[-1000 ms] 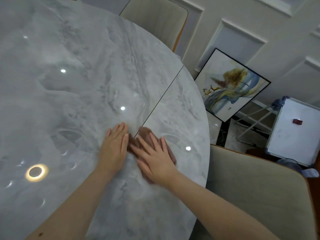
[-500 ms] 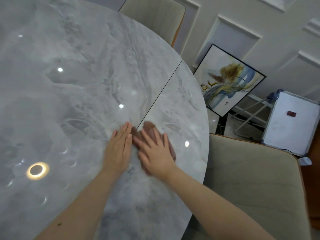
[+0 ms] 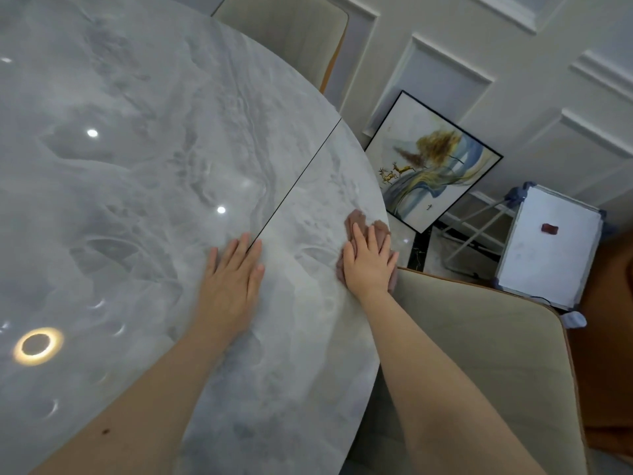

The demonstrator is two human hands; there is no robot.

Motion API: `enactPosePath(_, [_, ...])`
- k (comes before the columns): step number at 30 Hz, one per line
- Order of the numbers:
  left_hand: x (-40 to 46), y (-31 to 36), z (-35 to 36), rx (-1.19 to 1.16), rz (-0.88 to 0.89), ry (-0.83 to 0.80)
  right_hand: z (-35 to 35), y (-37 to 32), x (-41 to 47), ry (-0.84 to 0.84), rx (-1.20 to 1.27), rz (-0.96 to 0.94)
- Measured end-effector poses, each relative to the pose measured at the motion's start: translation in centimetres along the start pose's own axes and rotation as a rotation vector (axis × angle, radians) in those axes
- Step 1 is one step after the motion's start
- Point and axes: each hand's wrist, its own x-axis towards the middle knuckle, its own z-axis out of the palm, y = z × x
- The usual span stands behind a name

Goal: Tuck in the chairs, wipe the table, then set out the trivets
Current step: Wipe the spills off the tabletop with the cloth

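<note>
The brown cloth point(image 3: 363, 231) lies at the very rim of the round marble table point(image 3: 137, 166), partly overhanging it, pressed flat under the right hand point(image 3: 368, 264), fingers spread, not gripping. The left hand point(image 3: 233, 275) rests open and empty on the tabletop, just across the table's dark seam from the cloth. Wiping looks underway; no trivets are visible, so that step remains. Two beige chairs point(image 3: 479, 354) sit close against the rim, apparently tucked. Inward from the rim the surface is bare, giving free sweeping room.
</note>
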Motion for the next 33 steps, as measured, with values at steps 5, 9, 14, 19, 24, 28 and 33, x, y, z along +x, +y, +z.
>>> enactPosePath(5, [0.4,-0.1,-0.2,-0.073,-0.010,-0.001,0.7,-2.2,-3.9,0.031,0.038,-0.088])
enactPosePath(9, [0.4,-0.3,-1.6,-0.211,0.069,0.000,1.5,-3.2,-12.2,-0.097,0.006,-0.632])
enactPosePath(14, [-2.3,-2.5,-4.2,-0.381,-0.020,-0.072,0.5,-0.3,-8.2,-0.098,-0.038,-0.685])
enactPosePath(19, [-8.1,-5.8,-5.0,-0.280,-0.022,0.027,1.5,-6.4,-6.5,0.005,0.013,-0.094])
enactPosePath(24, [-11.5,-6.1,-5.1,-0.290,-0.072,0.158,3.2,-12.1,-14.6,-0.076,0.012,-0.509])
enactPosePath(28, [-13.2,-6.8,-4.6,-0.046,-0.070,0.114,3.4,-9.9,-20.6,-0.117,0.007,-0.659])
enactPosePath(33, [-16.6,-5.7,-4.4,0.124,-0.146,0.054,1.9,-3.1,-22.9,-0.148,-0.072,-0.616])
